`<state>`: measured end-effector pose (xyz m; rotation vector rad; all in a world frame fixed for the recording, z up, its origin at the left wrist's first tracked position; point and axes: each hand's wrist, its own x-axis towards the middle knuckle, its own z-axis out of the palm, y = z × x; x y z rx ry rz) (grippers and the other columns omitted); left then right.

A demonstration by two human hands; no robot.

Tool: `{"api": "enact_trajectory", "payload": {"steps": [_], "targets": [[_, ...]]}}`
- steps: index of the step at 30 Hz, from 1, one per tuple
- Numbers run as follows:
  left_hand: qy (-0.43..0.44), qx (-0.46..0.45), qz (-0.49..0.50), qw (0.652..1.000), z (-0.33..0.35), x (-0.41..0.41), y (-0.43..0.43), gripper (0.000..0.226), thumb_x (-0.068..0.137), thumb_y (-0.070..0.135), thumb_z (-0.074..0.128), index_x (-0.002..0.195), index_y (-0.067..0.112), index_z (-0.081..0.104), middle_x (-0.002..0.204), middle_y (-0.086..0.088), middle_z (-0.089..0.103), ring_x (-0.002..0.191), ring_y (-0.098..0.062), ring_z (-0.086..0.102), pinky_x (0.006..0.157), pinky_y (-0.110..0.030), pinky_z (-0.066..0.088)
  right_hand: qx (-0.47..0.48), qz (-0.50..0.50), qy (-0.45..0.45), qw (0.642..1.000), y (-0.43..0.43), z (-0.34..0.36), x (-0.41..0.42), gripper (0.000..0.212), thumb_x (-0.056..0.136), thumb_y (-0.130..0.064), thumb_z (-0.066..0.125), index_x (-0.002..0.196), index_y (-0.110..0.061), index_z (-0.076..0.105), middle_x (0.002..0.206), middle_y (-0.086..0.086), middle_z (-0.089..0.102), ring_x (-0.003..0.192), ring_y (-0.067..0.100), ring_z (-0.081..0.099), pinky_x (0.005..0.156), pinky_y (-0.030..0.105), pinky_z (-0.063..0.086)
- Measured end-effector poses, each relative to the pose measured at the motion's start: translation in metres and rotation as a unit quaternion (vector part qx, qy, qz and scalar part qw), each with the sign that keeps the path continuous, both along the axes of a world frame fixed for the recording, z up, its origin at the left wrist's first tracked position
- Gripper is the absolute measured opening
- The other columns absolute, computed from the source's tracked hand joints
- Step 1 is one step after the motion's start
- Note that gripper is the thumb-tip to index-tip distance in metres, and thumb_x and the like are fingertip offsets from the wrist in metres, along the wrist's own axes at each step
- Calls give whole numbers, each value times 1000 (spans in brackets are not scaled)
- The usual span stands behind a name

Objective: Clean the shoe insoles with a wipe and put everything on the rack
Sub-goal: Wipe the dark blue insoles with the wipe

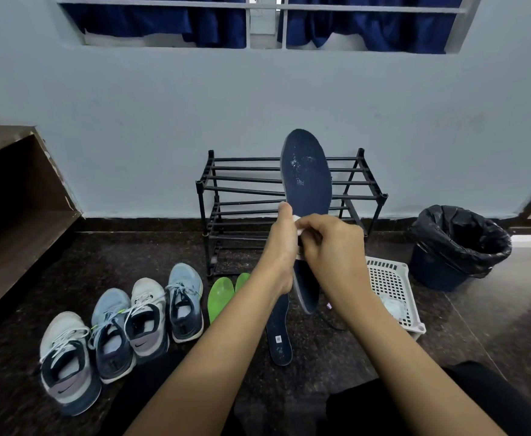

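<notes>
Dark speckled floor (320, 369) runs up to a pale blue wall (163, 136), with blue curtains (163, 23) hanging above. At the centre, the fingers (316, 229) of the right hand (333, 250) are curled round a small white wipe (298, 222), pinching it against the face of a navy insole (306, 177). The left hand (281, 247) grips that insole by its left edge near the middle, thumb up along the rim. The insole stands nearly upright, toe end up, its upper part speckled with pale flecks, and it is held in front of the black rack (245, 184), which stands against the wall. Below the hands a second navy insole (279, 335) lies flat on the floor, and just left of it lie two green insoles (220, 297) side by side. Further left four trainers (116, 328) stand in a row, toes toward the wall. Right of the hands a white perforated basket (390, 278) sits on the floor with something pale inside, and beyond it stands a bin (459, 247) lined with a black bag.
</notes>
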<state>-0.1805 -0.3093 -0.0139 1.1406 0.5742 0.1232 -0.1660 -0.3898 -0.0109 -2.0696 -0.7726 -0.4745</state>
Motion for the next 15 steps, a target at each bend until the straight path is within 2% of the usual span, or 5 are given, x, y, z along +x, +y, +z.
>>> {"api": "enact_trajectory", "payload": {"steps": [3, 5, 7, 11, 15], "targets": [[2, -4, -7, 1000, -1, 0, -6, 53, 100, 52, 30, 103, 19, 71, 94, -6, 75, 91, -23, 69, 74, -33, 54, 23, -37, 13, 999, -2, 3, 11, 19, 84, -5, 59, 87, -17, 74, 84, 0, 72, 77, 21, 67, 77, 32, 52], [6, 2, -9, 1000, -1, 0, -5, 52, 100, 51, 30, 99, 20, 71, 91, -5, 75, 90, -24, 69, 75, -33, 54, 19, -39, 17, 999, -2, 2, 12, 20, 83, -4, 59, 88, -17, 74, 84, 1, 73, 78, 22, 67, 78, 33, 52], [0, 7, -2, 1000, 1, 1, 1, 54, 101, 49, 28, 92, 19, 72, 87, -3, 76, 88, -21, 69, 78, -33, 55, -16, -18, -6, 1000, 0, 0, 4, 24, 80, -1, 57, 87, -17, 74, 82, 2, 72, 76, 22, 66, 75, 33, 52], [-4, 26, 8, 1000, -2, 2, 8, 55, 102, 48, 27, 91, 16, 71, 73, 2, 73, 73, -15, 67, 65, -28, 52, -86, 2, -24, 996, 3, -3, -5, 28, 79, 0, 54, 86, -19, 73, 79, -1, 70, 73, 20, 64, 65, 26, 42], [-4, 27, 27, 999, -1, 1, 0, 54, 95, 55, 31, 96, 21, 73, 99, -3, 75, 99, -24, 69, 93, -42, 54, -59, -39, -20, 997, 2, 1, 3, 23, 85, -5, 52, 89, -16, 72, 82, 4, 71, 77, 25, 64, 71, 35, 51]]}}
